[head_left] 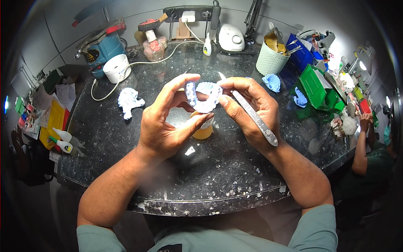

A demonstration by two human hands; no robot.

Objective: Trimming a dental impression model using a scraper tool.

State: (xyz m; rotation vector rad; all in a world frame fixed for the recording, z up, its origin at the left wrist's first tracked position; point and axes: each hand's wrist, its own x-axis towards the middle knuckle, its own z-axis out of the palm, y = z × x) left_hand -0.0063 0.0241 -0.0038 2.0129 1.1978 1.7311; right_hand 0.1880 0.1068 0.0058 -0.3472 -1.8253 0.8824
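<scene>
Mould (213,103), pale blue and curved like a horseshoe, is up off the bench (210,180), between your hands and over a yellow cup (203,133). Its left side is a bluer, upright strip with a row of rounded marks (pits or bumps, you cannot tell from this view). Its right side looks whiter under the light, lumpy on top, with an uneven outer edge. Whether the strip joins the rest is unclear.

Your left hand (163,121) grips it, index finger curled over the strip's top and thumb under the lower edge. Your right hand (265,111) is closed around a slim grey tool (261,124), its handle slanting down toward your wrist, while your thumb and index fingertips meet the mould's right rim.
</scene>
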